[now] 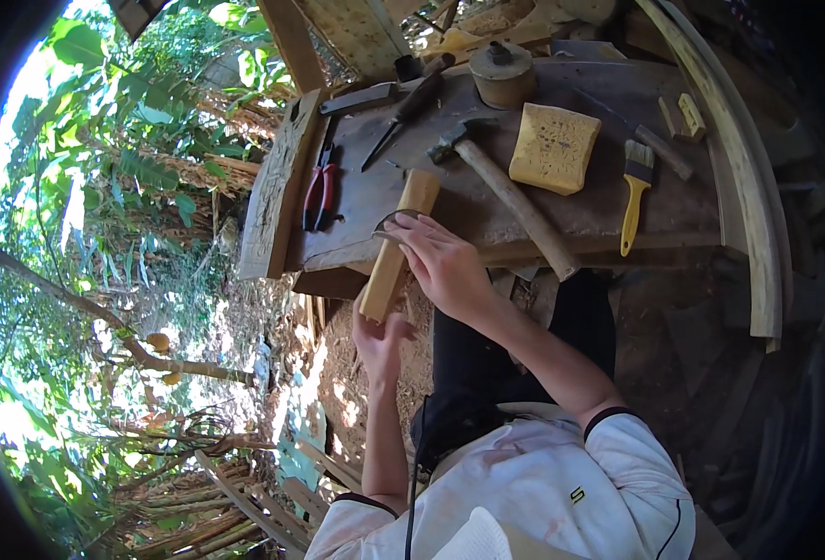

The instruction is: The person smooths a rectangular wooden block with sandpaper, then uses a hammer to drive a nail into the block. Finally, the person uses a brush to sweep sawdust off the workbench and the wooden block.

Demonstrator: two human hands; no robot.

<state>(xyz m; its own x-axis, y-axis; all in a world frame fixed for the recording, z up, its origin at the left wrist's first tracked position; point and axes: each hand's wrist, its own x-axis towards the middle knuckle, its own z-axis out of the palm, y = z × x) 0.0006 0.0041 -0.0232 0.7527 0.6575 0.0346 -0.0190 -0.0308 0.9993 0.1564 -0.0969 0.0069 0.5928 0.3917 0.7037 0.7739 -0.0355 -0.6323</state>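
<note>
A long squared wooden block [389, 271] slants over the near left edge of the workbench, its far end on the bench top. My left hand [378, 350] is at the block's near end, with the fingers partly hidden behind the wood and the thumb to the right. My right hand [445, 266] presses a dark, thin, curved sheet that looks like sandpaper [395, 224] onto the block's upper face, fingers held together. To the right of that hand, a hammer [510, 196] lies with its handle jutting past the bench's near edge.
On the workbench [338, 247] lie red-handled pliers [320, 196], a file-like pointed tool [403, 112], a yellow block [554, 147], a yellow-handled brush [634, 196], and a round lidded pot [503, 75]. A curved wooden strip [744, 140] bounds the right. Plants grow at left.
</note>
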